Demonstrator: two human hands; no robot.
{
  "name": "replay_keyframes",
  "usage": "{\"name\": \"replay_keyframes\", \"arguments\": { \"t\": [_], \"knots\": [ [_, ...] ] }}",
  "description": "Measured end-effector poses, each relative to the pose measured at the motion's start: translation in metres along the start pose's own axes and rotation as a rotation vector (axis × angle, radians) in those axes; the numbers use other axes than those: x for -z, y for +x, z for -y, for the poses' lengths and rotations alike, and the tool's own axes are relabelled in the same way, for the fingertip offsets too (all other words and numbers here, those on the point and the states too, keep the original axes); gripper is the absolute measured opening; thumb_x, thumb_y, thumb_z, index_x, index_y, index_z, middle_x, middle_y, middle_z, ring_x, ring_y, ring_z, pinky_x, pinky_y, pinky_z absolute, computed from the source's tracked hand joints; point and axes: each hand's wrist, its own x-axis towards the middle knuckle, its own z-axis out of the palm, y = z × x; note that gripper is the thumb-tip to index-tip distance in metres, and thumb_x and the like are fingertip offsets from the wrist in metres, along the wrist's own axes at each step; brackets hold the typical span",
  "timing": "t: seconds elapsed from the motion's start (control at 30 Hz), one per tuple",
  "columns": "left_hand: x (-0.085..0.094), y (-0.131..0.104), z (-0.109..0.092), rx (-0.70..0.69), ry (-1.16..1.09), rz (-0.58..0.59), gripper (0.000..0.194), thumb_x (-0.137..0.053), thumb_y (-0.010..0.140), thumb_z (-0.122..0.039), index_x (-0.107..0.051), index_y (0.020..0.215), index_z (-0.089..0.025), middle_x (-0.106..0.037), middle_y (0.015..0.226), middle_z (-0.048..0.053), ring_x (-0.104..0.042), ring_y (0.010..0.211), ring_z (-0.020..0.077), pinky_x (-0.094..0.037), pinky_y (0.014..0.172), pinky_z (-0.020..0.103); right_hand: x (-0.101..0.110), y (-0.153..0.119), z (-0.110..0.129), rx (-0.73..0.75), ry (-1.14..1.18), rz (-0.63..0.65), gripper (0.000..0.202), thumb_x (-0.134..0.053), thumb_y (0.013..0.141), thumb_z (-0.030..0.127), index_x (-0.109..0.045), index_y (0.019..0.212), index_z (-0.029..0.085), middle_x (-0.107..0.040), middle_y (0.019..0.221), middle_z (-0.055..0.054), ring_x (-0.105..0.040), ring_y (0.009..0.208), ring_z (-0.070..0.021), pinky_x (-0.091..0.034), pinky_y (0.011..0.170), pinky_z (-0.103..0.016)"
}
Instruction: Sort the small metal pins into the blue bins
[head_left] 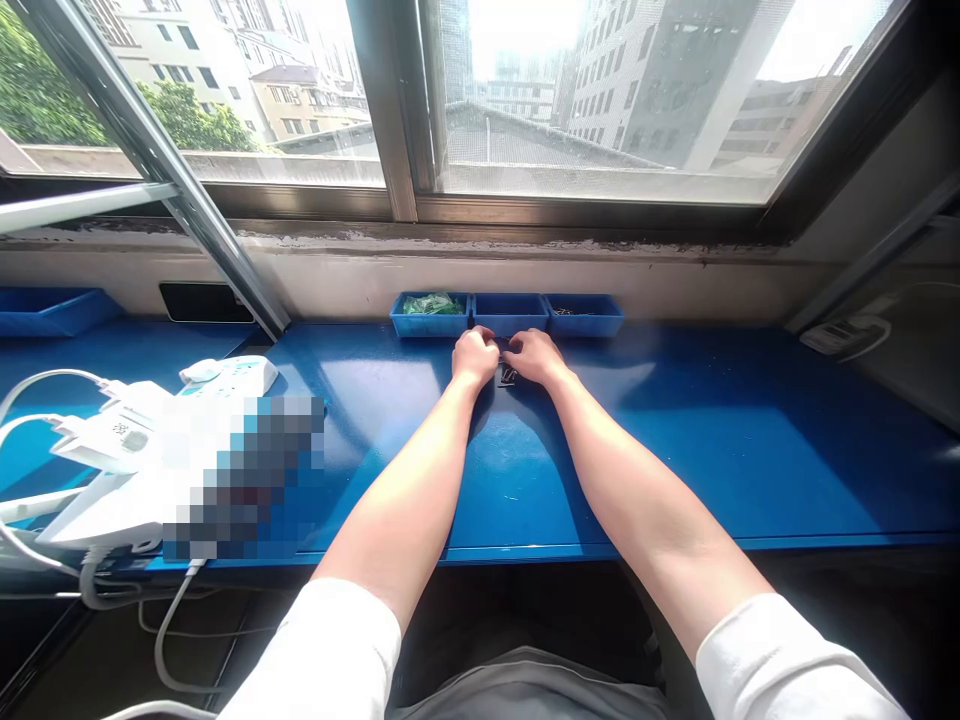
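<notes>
My left hand [475,356] and my right hand [534,354] rest close together at the back of the blue tabletop, in front of the bins. Both have their fingers curled inward towards each other; what is in the fingertips is too small to make out. Several small dark metal-looking pieces [508,378] lie on the table between and just below the hands. Directly behind stands a blue middle bin [510,322]. Beside it are a left bin [430,326] with a green plastic bag [433,303] inside, and a right bin [589,324] holding small thin pieces.
White power strips [232,378] with plugs and cables occupy the table's left side, next to a blurred-out object [255,475]. A metal post [217,240] rises at the left. Another blue tray [60,312] and a dark phone-like object [204,302] lie behind it. Windows line the back.
</notes>
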Motion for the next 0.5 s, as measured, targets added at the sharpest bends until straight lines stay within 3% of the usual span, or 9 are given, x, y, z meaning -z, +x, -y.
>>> {"name": "replay_keyframes", "arguments": {
  "t": [0.1, 0.3, 0.4, 0.5],
  "knots": [
    [-0.0006, 0.0003, 0.0005, -0.001, 0.003, 0.003, 0.026, -0.047, 0.080, -0.021, -0.065, 0.098, -0.020, -0.068, 0.105, 0.008, -0.062, 0.098, 0.0206, -0.047, 0.088, 0.029, 0.0013, -0.0008, 0.0005, 0.038, 0.020, 0.071, 0.022, -0.056, 0.077, 0.033, -0.071, 0.087, 0.021, -0.068, 0.094, -0.007, -0.061, 0.087, -0.0201, -0.045, 0.074, -0.027],
    [-0.0013, 0.0003, 0.0004, -0.003, -0.007, 0.010, 0.025, -0.047, 0.079, -0.021, -0.066, 0.096, -0.020, -0.068, 0.104, 0.008, -0.062, 0.096, 0.0209, -0.047, 0.086, 0.029, 0.0014, -0.0004, 0.0004, 0.101, 0.049, 0.076, 0.016, -0.058, 0.080, 0.029, -0.071, 0.083, 0.019, -0.067, 0.089, -0.006, -0.059, 0.080, -0.0170, -0.043, 0.072, -0.026],
    [-0.0010, 0.0001, 0.0004, -0.011, -0.020, 0.011, 0.025, -0.048, 0.079, -0.021, -0.066, 0.095, -0.020, -0.068, 0.103, 0.008, -0.063, 0.096, 0.0215, -0.047, 0.086, 0.030, -0.0016, 0.0008, -0.0006, 0.132, 0.082, 0.038, 0.017, -0.054, 0.082, 0.027, -0.068, 0.082, 0.018, -0.064, 0.091, -0.007, -0.057, 0.081, -0.0168, -0.043, 0.073, -0.027],
    [-0.0010, 0.0001, 0.0002, -0.018, -0.044, 0.006, 0.024, -0.047, 0.080, -0.024, -0.067, 0.095, -0.020, -0.068, 0.102, 0.008, -0.062, 0.097, 0.0220, -0.047, 0.087, 0.031, -0.0034, 0.0023, -0.0005, 0.160, 0.228, -0.078, 0.018, -0.048, 0.085, 0.027, -0.065, 0.085, 0.018, -0.061, 0.089, -0.005, -0.055, 0.082, -0.0153, -0.042, 0.074, -0.026]
  ]
}}
